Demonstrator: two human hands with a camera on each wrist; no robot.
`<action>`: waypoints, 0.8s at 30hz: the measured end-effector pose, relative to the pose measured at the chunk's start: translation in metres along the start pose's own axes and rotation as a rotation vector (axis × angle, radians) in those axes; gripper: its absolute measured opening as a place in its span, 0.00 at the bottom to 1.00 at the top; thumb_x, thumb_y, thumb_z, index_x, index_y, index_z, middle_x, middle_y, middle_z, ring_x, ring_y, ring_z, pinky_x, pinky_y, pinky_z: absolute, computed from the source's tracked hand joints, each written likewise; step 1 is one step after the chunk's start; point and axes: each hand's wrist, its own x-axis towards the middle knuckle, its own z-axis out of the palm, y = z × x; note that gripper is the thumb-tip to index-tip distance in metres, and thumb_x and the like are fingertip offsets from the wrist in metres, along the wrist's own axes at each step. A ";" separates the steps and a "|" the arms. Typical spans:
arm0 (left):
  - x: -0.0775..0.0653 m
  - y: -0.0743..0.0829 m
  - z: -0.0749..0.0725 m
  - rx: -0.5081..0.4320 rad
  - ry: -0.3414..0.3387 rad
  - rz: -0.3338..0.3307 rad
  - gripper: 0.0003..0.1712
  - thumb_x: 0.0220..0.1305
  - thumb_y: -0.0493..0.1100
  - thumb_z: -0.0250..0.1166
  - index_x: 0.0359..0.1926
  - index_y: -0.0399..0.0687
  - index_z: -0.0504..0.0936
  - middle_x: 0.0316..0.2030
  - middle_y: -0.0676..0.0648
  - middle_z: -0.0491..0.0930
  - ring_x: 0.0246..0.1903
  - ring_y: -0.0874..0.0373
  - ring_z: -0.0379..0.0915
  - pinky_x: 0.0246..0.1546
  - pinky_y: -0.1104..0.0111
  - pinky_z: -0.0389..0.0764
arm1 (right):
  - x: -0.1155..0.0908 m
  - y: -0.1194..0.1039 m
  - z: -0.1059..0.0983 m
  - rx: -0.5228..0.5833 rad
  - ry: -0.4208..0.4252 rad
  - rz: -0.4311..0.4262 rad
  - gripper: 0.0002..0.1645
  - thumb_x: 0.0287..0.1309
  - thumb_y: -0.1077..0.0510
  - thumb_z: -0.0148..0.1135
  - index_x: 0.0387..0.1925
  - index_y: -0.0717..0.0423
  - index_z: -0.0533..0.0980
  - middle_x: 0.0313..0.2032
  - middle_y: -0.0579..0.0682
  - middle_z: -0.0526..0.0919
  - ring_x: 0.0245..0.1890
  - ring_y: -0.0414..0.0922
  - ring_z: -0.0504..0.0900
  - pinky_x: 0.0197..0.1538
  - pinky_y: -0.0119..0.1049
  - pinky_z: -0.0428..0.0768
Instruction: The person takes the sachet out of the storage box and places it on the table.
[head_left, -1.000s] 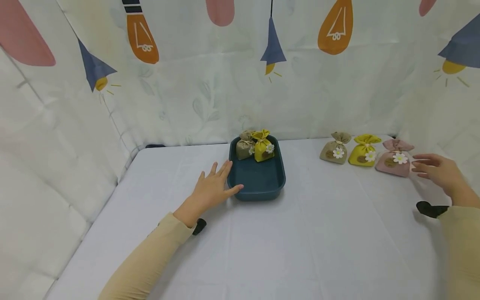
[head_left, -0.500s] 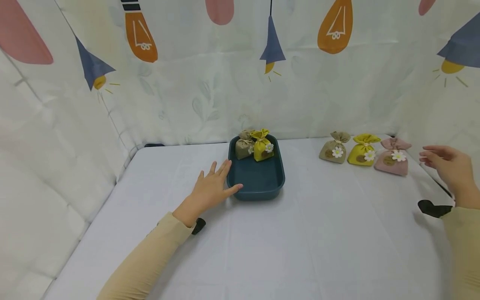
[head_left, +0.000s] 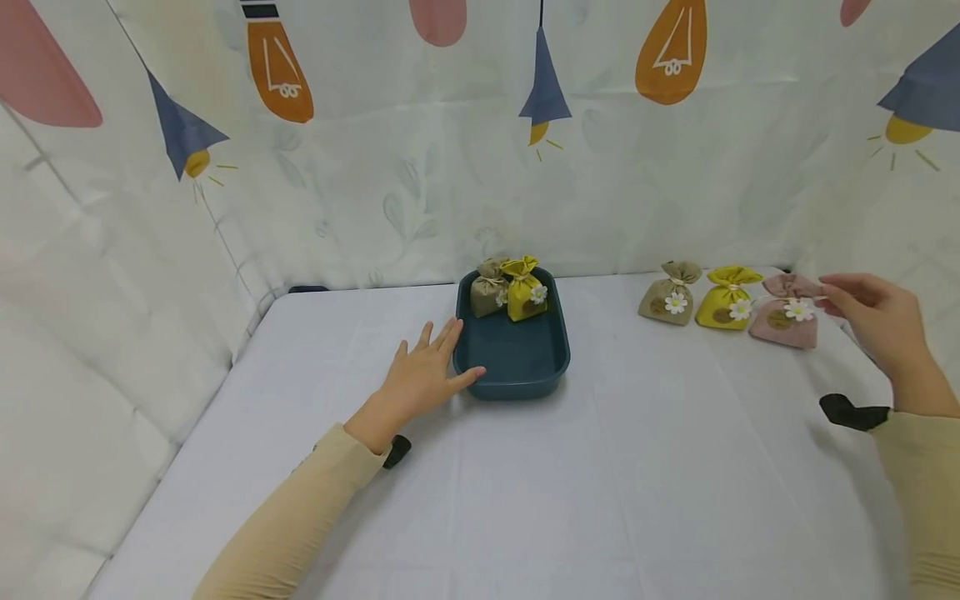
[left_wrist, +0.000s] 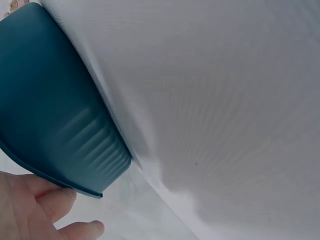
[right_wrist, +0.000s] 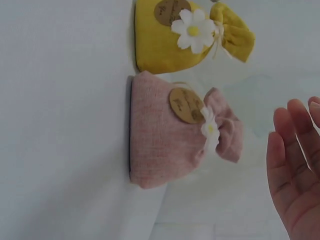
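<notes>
My left hand (head_left: pixel 422 379) spreads its fingers along the left side of the dark teal tub (head_left: pixel 517 390). In the left wrist view, fingers (left_wrist: pixel 55 205) touch the tub's rim. A beige pouch (head_left: pixel 487 297) and a yellow pouch (head_left: pixel 527 300) stand inside the tub. At the far right, my right hand (head_left: pixel 881 321) is beside the gathered top of a pink drawstring pouch (head_left: pixel 783 323) with a daisy and round tag. A gap separates the visible fingers from the pink pouch (right_wrist: pixel 160 132) in the right wrist view. The thumb is not visible there.
Left of the pink pouch, a second yellow pouch (head_left: pixel 723 310) and a second beige pouch (head_left: pixel 667 302) stand in a row. All rest on a white-covered table (head_left: pixel 540 500). A printed curtain (head_left: pixel 465 167) rises directly behind it.
My right hand has drawn away from the pink pouch, then come back left and up towards its gathered top. My left hand has stayed on the tub.
</notes>
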 end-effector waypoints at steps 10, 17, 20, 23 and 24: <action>0.001 0.002 -0.001 -0.009 -0.007 -0.008 0.56 0.70 0.75 0.52 0.84 0.50 0.43 0.81 0.47 0.45 0.79 0.39 0.36 0.70 0.32 0.47 | -0.001 -0.024 0.016 0.100 -0.074 -0.072 0.09 0.73 0.60 0.60 0.47 0.42 0.82 0.35 0.24 0.83 0.34 0.23 0.82 0.40 0.14 0.76; 0.001 0.002 0.000 0.002 -0.010 -0.013 0.56 0.70 0.75 0.52 0.84 0.50 0.43 0.81 0.47 0.44 0.79 0.39 0.36 0.70 0.32 0.47 | 0.000 -0.030 0.040 0.140 -0.141 -0.129 0.12 0.72 0.62 0.61 0.46 0.41 0.85 0.36 0.28 0.86 0.35 0.26 0.84 0.38 0.17 0.79; 0.001 0.001 0.000 0.003 -0.007 -0.009 0.56 0.70 0.76 0.51 0.84 0.51 0.43 0.81 0.47 0.45 0.79 0.39 0.36 0.70 0.32 0.48 | 0.000 -0.033 0.052 0.138 -0.164 -0.151 0.13 0.73 0.63 0.60 0.46 0.42 0.85 0.36 0.28 0.86 0.35 0.26 0.84 0.35 0.18 0.78; 0.001 0.000 0.000 0.004 -0.007 -0.010 0.56 0.70 0.76 0.51 0.84 0.51 0.42 0.81 0.47 0.45 0.79 0.39 0.36 0.70 0.33 0.48 | 0.001 -0.037 0.063 0.151 -0.192 -0.171 0.14 0.73 0.64 0.60 0.45 0.40 0.85 0.37 0.27 0.85 0.36 0.26 0.84 0.37 0.17 0.78; 0.001 0.000 0.000 0.003 -0.008 -0.011 0.56 0.70 0.76 0.51 0.84 0.51 0.42 0.81 0.47 0.45 0.79 0.39 0.36 0.70 0.33 0.48 | 0.002 -0.039 0.066 0.163 -0.202 -0.180 0.15 0.73 0.65 0.59 0.45 0.41 0.85 0.38 0.27 0.85 0.36 0.26 0.84 0.38 0.17 0.78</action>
